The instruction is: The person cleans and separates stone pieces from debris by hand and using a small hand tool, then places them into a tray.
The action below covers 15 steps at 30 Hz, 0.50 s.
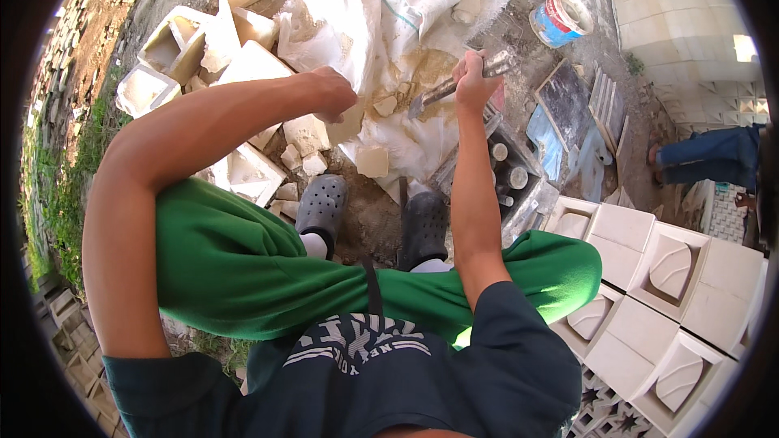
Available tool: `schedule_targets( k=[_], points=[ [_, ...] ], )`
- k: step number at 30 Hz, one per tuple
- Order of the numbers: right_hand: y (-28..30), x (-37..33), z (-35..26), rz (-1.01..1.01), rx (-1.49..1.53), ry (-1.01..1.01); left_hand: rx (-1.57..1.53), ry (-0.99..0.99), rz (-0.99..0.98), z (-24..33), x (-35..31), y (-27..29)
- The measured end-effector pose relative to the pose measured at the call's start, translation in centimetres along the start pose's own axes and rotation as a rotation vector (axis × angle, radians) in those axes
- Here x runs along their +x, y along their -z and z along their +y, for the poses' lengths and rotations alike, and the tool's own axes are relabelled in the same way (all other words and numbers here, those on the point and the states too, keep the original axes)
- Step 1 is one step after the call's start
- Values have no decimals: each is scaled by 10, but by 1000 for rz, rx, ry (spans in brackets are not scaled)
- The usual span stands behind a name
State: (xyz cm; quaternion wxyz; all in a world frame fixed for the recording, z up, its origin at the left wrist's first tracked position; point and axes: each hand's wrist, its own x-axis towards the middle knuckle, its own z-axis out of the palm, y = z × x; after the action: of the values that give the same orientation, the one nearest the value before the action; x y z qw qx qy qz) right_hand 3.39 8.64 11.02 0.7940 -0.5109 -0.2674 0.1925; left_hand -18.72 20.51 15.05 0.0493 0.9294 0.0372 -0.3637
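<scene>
My left hand (pixel 331 93) is closed on the edge of a beige piece of broken block (pixel 349 123), its fingers partly hidden. With my right hand (pixel 472 79) I grip a long, grey, worn tool (pixel 438 92) with a flat end pointing left and down; its exact kind does not show. Below and between the hands lies a white plastic sheet (pixel 398 142), dusted with tan powder. Small beige chunks, one of them a squarish piece (pixel 372 162), rest on or beside it.
Broken pale blocks (pixel 174 45) are heaped at the left. A dark crate (pixel 519 158) with cylinders stands right of my feet, near a paint bucket (pixel 561 18). Patterned blocks (pixel 633 251) are stacked at the lower right. Another person's legs (pixel 710 156) show at the far right.
</scene>
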Motion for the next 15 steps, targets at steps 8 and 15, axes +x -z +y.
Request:
schedule_targets(
  k=[8, 15],
  points=[
    [-40, -9, -94, 54, 113, 25, -43, -3, 4, 0, 0, -11],
    [-12, 1, 14, 12, -53, 127, -12, 7, -43, 5, 8, 6]
  ],
)
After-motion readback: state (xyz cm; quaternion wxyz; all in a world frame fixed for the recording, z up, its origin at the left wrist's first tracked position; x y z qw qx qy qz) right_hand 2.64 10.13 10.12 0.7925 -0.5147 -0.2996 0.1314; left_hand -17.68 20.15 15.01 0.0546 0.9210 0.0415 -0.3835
